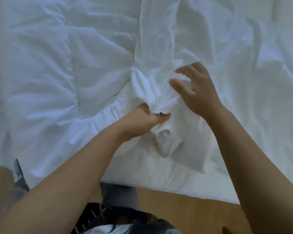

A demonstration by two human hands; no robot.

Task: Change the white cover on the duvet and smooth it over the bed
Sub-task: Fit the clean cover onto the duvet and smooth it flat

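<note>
A puffy white duvet (pixel 46 68) lies rumpled over the left part of the bed. A thinner white cover (pixel 156 39) runs as a long gathered strip down the middle and spreads to the right. My left hand (pixel 142 122) grips a bunched corner of white fabric (pixel 162 141) near the bed's front edge, thumb pinched over it. Just above and to the right, my right hand (pixel 194 86) hovers over the gathered cover with fingers spread and loosely bent, holding nothing.
The bed's front edge (pixel 176 188) runs across the lower part of the view, with wooden floor (pixel 184 211) below it. A dark patterned garment (pixel 125 220) on my body shows at the bottom. Wooden floor also borders the bed on the left.
</note>
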